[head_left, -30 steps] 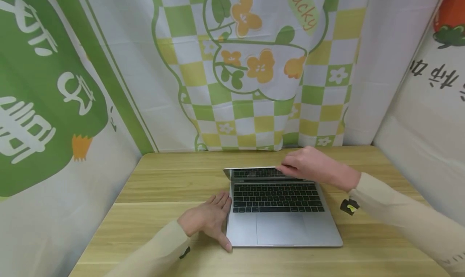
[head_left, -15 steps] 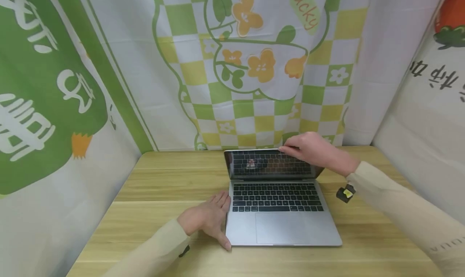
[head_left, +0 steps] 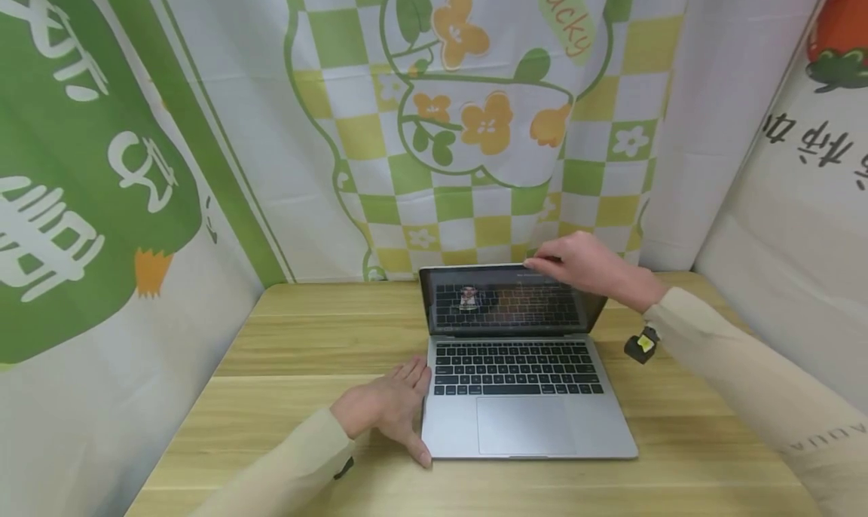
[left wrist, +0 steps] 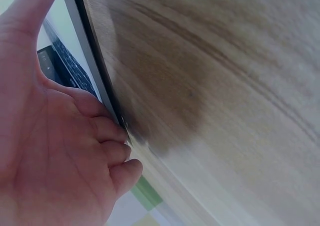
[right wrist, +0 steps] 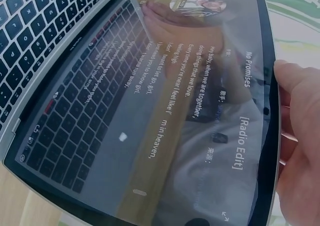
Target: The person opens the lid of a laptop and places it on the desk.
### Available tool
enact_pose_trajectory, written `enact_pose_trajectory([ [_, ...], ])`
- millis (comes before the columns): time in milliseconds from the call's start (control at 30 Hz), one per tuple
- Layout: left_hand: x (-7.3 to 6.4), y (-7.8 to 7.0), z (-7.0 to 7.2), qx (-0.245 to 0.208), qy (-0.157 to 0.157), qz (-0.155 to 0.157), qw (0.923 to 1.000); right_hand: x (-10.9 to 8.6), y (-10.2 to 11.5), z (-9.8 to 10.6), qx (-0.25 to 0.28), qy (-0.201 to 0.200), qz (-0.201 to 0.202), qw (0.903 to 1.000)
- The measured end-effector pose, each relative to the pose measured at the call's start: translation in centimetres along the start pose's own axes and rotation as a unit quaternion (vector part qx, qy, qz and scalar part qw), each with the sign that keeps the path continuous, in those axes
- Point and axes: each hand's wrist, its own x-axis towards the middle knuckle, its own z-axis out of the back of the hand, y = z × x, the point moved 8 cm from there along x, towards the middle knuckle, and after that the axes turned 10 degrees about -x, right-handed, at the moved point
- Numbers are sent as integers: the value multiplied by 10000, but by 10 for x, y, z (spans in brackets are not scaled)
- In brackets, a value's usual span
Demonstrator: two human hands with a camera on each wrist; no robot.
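A silver laptop (head_left: 525,426) with black keys sits on the wooden table, its lid (head_left: 502,302) raised and tilted back. My right hand (head_left: 586,264) pinches the lid's top edge toward the right corner, thumb on the screen side. Lit lyrics and reflected keys show on the screen (right wrist: 165,110) in the right wrist view. My left hand (head_left: 395,404) rests along the laptop's left side, fingers extended toward the back and thumb near the front corner. In the left wrist view, the palm and fingertips lie against the laptop's thin side edge (left wrist: 95,60).
The wooden table (head_left: 312,328) reaches back to a green and yellow checked curtain (head_left: 475,223). Printed cloth walls stand at the left and right. A small dark device (head_left: 640,344) hangs at the right cuff.
My right hand has moved up and back, lifting the laptop lid from nearly edge-on to a wider angle, so the screen shows. My left hand has stayed at the laptop's left side.
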Motion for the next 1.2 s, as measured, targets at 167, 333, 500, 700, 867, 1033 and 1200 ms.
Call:
enact_pose_trajectory([
  [167, 0, 0, 0, -53, -2, -9, 10000, 4, -10, 1, 76, -30, -151, 9999],
  [333, 0, 1, 0, -18, -21, 4, 10000, 6, -20, 0, 109, 11, -332, 9994],
  [500, 0, 0, 0, -39, -45, -84, 9999, 6, -32, -3, 152, 199, -627, 9977],
  [700, 1, 0, 0, -56, -57, -127, 9999, 8, -44, -3, 54, 273, -824, 9962],
  [867, 0, 0, 0, -63, -54, -87, 9999, 10, -48, -2, 87, 304, -883, 9956],
  [1033, 0, 0, 0, -61, -46, -73, 9999, 12, -52, -4, 7, 333, -889, 9955],
  [1200, -1, -1, 1, -53, -12, -23, 10000, 17, -57, -7, -65, 434, -921, 9948],
])
